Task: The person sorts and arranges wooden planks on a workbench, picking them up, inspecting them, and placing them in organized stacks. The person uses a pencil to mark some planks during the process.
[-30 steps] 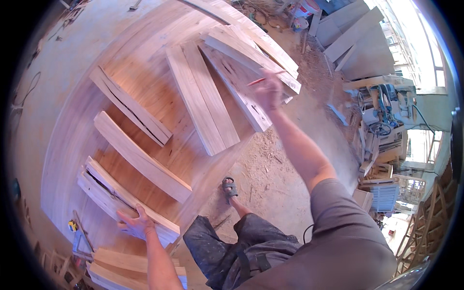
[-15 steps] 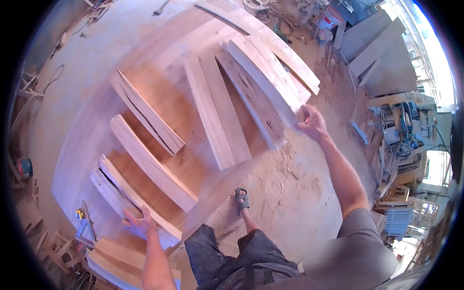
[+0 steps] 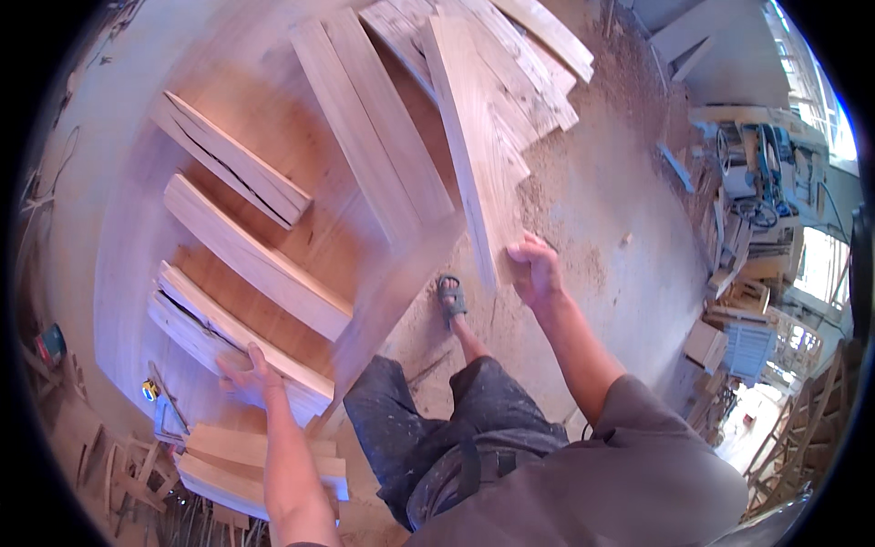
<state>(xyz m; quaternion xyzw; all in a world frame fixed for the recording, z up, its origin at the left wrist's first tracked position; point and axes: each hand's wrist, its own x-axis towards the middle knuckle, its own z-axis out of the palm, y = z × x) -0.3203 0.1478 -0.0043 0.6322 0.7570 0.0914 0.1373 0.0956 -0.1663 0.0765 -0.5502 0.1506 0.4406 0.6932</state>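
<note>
Plank (image 3: 476,146), pale wood, long, flat, perhaps smooth-faced

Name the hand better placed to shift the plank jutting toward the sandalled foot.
The right hand, it seems: it holds that plank by its near end, while the left hand rests on other boards.

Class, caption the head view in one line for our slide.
Right hand holding one plank by its end, left hand on another plank.

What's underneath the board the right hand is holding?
The right hand holds the board at its near end. Other planks show along both sides, and dusty floor around that end. Whatever lies directly beneath is covered.
</note>
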